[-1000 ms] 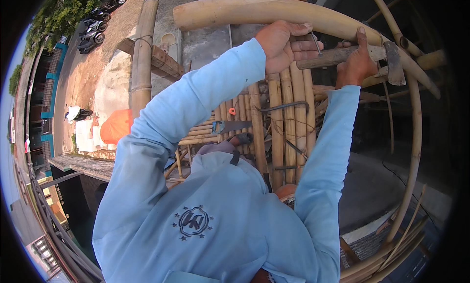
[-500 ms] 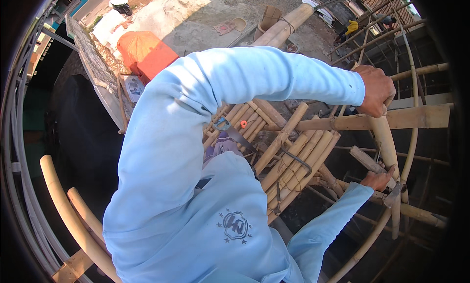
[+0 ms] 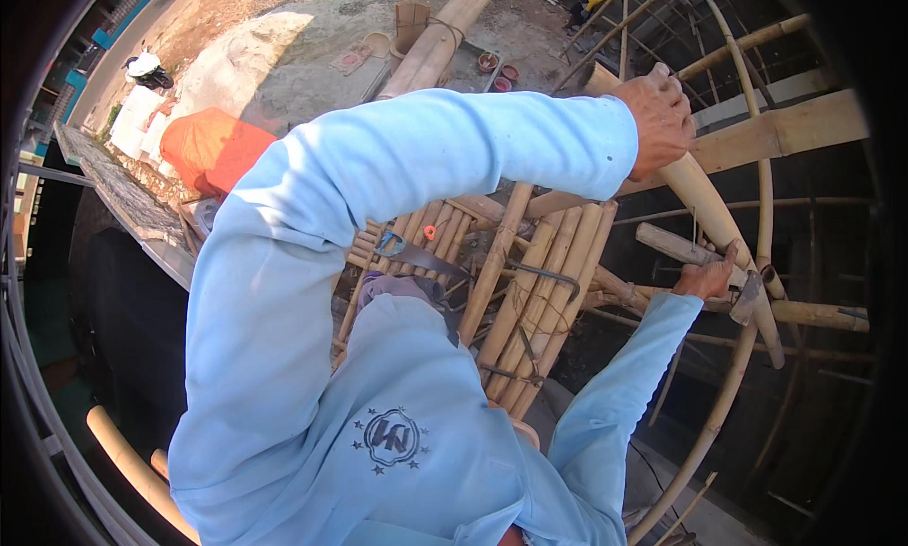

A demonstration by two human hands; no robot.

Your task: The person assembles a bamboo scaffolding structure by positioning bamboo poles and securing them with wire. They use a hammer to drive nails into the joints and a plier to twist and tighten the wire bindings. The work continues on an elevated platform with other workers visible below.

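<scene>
My left arm reaches across to the right, and my left hand [image 3: 657, 121] is closed round the upper part of a thick bamboo pole [image 3: 705, 196]. The pole slants down to the right, passing my right hand [image 3: 707, 274]. That hand is closed on a wooden-handled tool [image 3: 673, 243] with a flat metal head [image 3: 746, 298], hatchet-like in shape, and one finger lies along the pole. Just behind, a thinner curved bamboo [image 3: 764, 187] comes down beside the pole's lower end. A wide bamboo beam [image 3: 804, 130] runs behind the pole.
Below me is a platform of lashed bamboo poles [image 3: 558, 291] with bent metal bars [image 3: 558, 277] on it. A handsaw [image 3: 421, 258] lies to its left. An orange cover [image 3: 213, 149] and a scooter [image 3: 148, 69] are on the ground far left. Dark space lies under the right-hand bamboo framework.
The pole's upper end has swung left and leans more, with my left hand moving along with it. My right hand keeps its hold low down. The whole view has shifted slightly.
</scene>
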